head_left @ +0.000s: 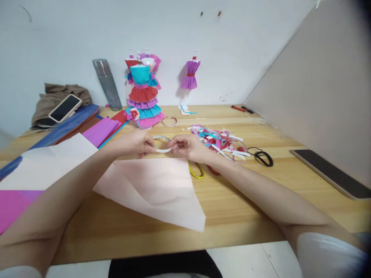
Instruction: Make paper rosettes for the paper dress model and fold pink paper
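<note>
L hand (135, 143) & R hand (188, 146) pinch a ring (164, 150), prob. tape, btwn them, fingertips closed on its L & R sides, w/ no gap I can see. It looks longest L to R, abt same dist. from both hands. White paper (153, 189) lies just on the near side; yellow loop (198, 177) sits by R hand.

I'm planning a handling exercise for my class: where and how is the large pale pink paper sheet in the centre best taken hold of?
Probably pinch the sheet by its near right corner, coming from the front of the wooden table. That thin corner points there with bare wood around it, whereas the left hand and right hand crowd the far edge.
</note>
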`<state>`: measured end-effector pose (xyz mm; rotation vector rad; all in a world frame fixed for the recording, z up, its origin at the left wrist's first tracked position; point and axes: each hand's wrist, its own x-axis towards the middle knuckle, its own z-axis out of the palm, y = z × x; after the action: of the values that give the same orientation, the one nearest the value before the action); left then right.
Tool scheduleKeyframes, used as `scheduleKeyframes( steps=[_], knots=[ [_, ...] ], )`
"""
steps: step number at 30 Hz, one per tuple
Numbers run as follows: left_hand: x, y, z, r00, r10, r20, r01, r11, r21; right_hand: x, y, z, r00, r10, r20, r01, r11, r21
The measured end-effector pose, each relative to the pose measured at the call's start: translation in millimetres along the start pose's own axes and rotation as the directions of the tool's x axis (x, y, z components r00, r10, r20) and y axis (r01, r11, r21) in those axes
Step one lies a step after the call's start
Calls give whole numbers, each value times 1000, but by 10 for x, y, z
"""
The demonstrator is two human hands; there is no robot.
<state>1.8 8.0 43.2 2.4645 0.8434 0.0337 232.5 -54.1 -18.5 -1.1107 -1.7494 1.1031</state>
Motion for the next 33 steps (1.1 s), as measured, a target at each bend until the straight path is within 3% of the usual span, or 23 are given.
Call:
scheduleKeyframes(
  steps=[4,10,13,17,19,21,23,26,28,31,33],
  knots=[
    [15,41,-23,999,39,-28,-34,984,174,32,73,-32,1000,-19,1,19,998,65],
    [-14,148,-4,993,116,-20,-109,971,211,5,-23,-98,1000,-1,26,-1,994,108],
    [-12,183,30,995,103,-2,-98,952,289,-21,-74,-114,999,-7,37,5,998,57],
    [-41,246,29,994,68,88,-98,906,412,-19,-45,-147,991,-20,132,4,993,121],
    [-56,260,14,994,59,87,-92,888,451,2,-4,-190,995,-43,85,32,991,128],
    [-57,250,6,996,60,71,-86,884,459,31,45,-249,995,-101,-20,102,994,26],
    [-46,221,12,993,80,82,-108,896,430,64,101,-316,970,-229,-77,211,958,-192],
    [-25,175,24,983,124,134,-161,933,321,106,184,-404,908,-418,33,377,780,-499],
    [-20,168,18,978,134,161,-170,957,234,121,225,-439,879,-452,154,453,688,-567],
    [-30,194,-14,978,109,177,-138,977,164,120,251,-452,863,-435,256,498,656,-567],
    [-39,211,-35,981,93,169,-119,981,153,111,248,-444,874,-428,229,478,672,-566]
  ],
)
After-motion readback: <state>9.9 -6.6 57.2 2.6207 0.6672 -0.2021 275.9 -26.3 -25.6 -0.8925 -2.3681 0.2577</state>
